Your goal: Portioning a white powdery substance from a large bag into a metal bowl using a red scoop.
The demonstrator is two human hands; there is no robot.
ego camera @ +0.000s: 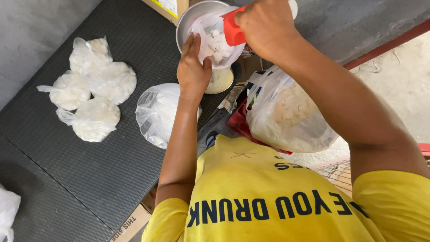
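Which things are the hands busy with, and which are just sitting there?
In use:
left hand
right hand
red scoop
small clear bag
metal bowl

Lying about:
four tied bags
open bag on the mat
big sack of white chunks
cardboard box

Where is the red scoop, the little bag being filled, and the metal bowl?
red scoop [233, 31], head view, on its red side.
little bag [215, 45], head view, on its clear front.
metal bowl [190, 18], head view, on its left rim.

Your right hand [265, 28] covers most of the red scoop [234, 30], and the frame's top edge clips the metal bowl [192, 18] behind it. Your left hand [193, 67] hides one side of the small clear bag [217, 42]. At the lower left edge, a white bag [7, 209] is cut off, and your yellow shirt [268, 197] hides the bottom of the large sack [286, 116].
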